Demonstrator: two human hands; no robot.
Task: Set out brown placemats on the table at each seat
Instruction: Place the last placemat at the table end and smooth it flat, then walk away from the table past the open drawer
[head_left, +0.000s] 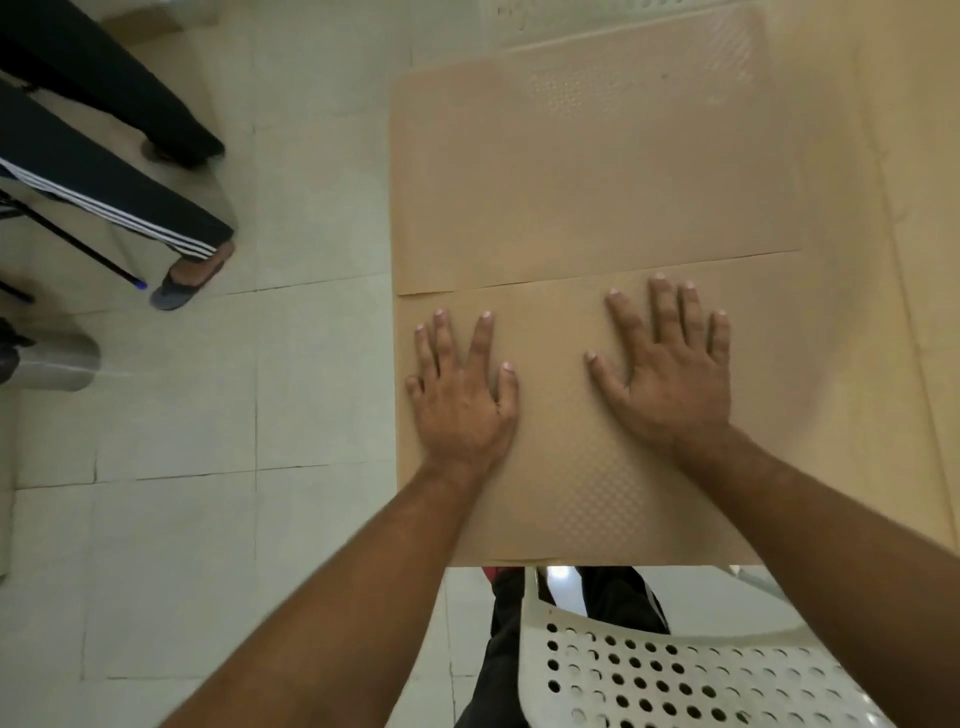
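Observation:
A brown placemat (561, 499) lies flat along the table's near edge. My left hand (460, 395) presses on its left part with fingers spread and straight. My right hand (670, 369) lies flat on its middle, fingers straight too. A second brown placemat (597, 171) covers the far part of the table, and its near edge meets the first mat just beyond my fingertips. To the right, a further stretch of brown mat (904, 260) runs along the table's right side.
A white perforated plastic chair (654, 670) stands at the table's near edge, below my arms. Another person's legs (114, 171) and sandalled foot are on the tiled floor at the left, beside a dark chair leg. A grey object (52, 361) sits at the left edge.

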